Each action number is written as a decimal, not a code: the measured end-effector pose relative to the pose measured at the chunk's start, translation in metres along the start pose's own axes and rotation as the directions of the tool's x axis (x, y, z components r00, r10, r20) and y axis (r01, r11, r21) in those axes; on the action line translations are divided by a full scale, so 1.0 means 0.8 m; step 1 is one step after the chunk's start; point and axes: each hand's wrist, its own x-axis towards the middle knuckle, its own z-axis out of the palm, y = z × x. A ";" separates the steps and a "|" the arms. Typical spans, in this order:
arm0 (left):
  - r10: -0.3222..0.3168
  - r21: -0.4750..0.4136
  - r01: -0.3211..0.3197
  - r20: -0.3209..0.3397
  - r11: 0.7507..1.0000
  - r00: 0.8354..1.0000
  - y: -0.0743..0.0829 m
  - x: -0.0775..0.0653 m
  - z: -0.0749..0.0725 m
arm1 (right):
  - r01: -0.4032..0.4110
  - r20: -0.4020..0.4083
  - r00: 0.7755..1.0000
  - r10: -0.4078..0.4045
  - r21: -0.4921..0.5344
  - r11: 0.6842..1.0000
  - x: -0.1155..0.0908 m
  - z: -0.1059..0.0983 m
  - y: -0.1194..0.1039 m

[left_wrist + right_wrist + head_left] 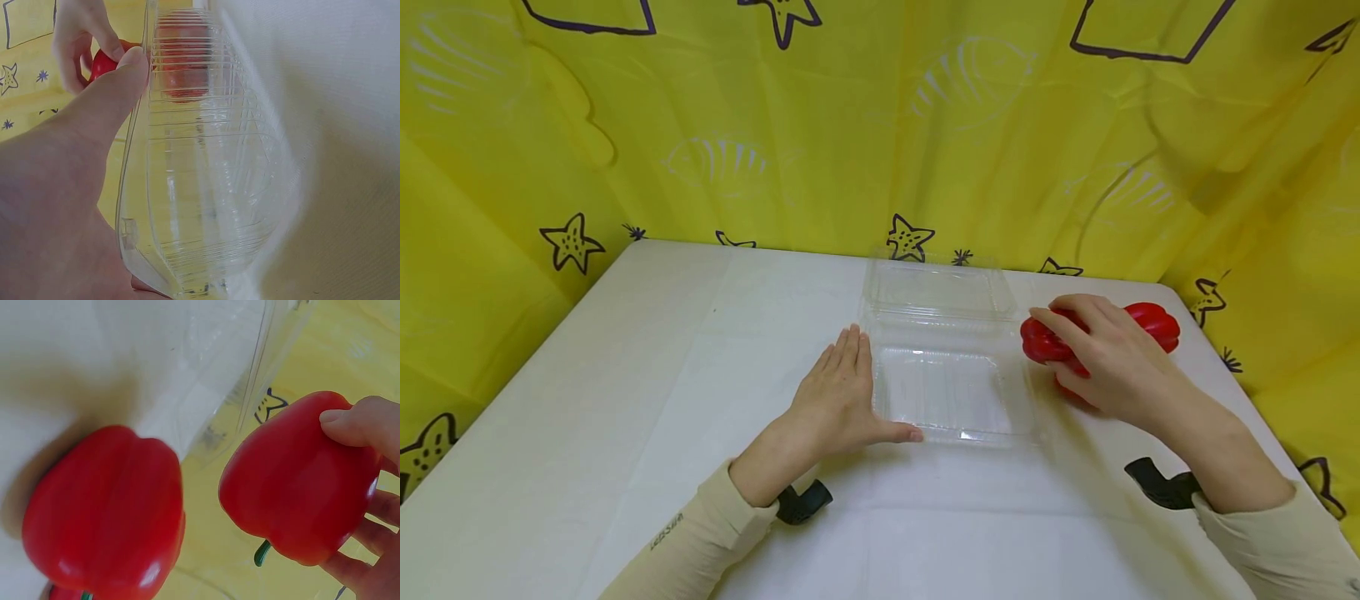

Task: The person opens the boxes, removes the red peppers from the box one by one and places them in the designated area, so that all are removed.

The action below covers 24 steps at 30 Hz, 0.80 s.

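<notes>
A clear plastic clamshell box point(955, 433) lies unfolded on the table, lid point(936, 292) tipped back toward the curtain. My left hand point(831, 408) rests against its left side with fingers straight, and the thumb point(125, 78) touches the front rim. To the right of the box, my right hand point(1108, 358) grips a red bell pepper point(300, 481) with a green stem, thumb on one side and fingers on the other. It is raised off the table. Below it sits a second red bell pepper point(106, 512). Another red pepper point(1156, 325) shows behind the right hand.
The white table point(587, 400) is bounded by a yellow curtain point(820, 108) at the back and both sides. Each wrist wears a black strap mount point(805, 502). The peppers lie near the table's right edge.
</notes>
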 end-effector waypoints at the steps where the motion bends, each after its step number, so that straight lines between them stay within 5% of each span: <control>1: 0.000 -0.001 0.000 0.000 1.000 1.000 0.000 0.000 0.000 | -0.003 -0.001 1.000 0.003 -0.003 1.000 -0.001 -0.001 0.001; 24: -0.015 -0.011 0.015 0.015 1.000 1.000 0.001 0.000 0.000 | -0.034 -0.046 0.998 0.032 -0.058 0.998 -0.039 -0.014 0.042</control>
